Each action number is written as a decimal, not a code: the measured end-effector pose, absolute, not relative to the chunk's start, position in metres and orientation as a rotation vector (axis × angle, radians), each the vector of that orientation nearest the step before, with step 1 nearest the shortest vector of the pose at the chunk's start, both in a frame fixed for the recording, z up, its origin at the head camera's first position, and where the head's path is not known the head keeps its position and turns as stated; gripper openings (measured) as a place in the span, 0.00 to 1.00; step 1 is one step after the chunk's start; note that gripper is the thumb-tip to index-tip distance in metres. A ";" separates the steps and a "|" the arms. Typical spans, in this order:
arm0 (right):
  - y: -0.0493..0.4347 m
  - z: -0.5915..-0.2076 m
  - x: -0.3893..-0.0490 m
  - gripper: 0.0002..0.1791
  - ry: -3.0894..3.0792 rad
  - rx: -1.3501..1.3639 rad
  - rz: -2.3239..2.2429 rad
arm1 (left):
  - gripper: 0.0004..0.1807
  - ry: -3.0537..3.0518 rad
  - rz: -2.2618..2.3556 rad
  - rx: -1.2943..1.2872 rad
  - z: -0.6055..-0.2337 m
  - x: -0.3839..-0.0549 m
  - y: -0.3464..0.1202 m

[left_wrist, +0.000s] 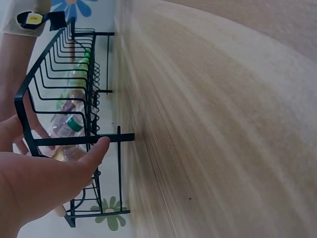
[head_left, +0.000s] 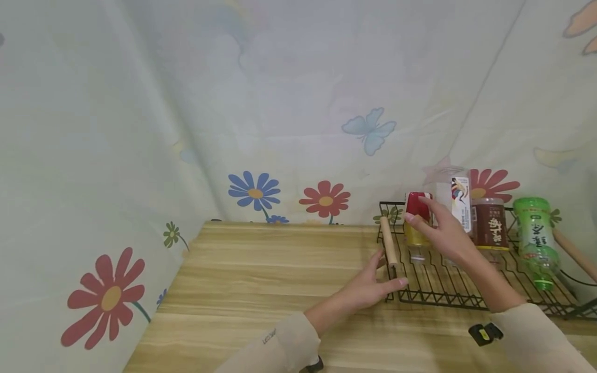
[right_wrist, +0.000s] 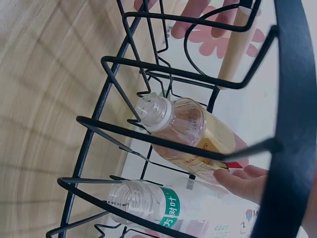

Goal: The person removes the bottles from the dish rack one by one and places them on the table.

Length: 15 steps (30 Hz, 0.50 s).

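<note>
My right hand (head_left: 448, 230) holds an upside-down plastic bottle (head_left: 418, 236) with a red and yellow label by its raised base, thumb on one side and fingers on the other. In the right wrist view that bottle (right_wrist: 190, 121) leans neck-down among the black wires, its white-collared neck toward the rack floor. My left hand (head_left: 368, 287) is at the left end of the black wire rack (head_left: 434, 301), beside the wooden handle (head_left: 388, 241). Its thumb (left_wrist: 96, 156) lies straight across the rack's end frame in the left wrist view. The other left fingers reach toward the handle.
Right of the held bottle stand a clear bottle (head_left: 460, 204) with a white label, a brown-labelled container (head_left: 489, 225) and green-labelled bottles (head_left: 534, 220). A second wooden handle (head_left: 576, 256) marks the rack's right end. Flowered cloth (head_left: 289, 129) hangs behind the wooden table (head_left: 261, 274).
</note>
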State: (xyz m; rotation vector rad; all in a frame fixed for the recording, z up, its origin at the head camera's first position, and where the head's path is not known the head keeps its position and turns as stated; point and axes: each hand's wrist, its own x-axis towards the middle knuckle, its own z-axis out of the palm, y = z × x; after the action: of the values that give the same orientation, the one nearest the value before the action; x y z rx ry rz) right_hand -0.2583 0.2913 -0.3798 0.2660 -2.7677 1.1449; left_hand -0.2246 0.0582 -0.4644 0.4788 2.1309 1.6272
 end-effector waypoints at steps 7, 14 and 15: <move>0.290 -0.382 -0.258 0.48 -2.753 0.233 1.134 | 0.53 2.167 1.597 0.489 -0.467 -0.226 0.060; 0.289 -0.388 -0.259 0.53 -2.740 0.212 1.136 | 0.53 2.142 1.616 0.487 -0.470 -0.228 0.060; 0.290 -0.389 -0.260 0.53 -2.734 0.212 1.139 | 0.53 2.140 1.617 0.488 -0.470 -0.228 0.061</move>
State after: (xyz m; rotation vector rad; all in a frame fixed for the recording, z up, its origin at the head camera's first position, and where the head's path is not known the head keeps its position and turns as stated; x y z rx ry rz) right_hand -0.2597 0.2896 -0.3890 0.2117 -2.7338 1.1390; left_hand -0.2282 0.0606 -0.4696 0.4881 2.1400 1.6168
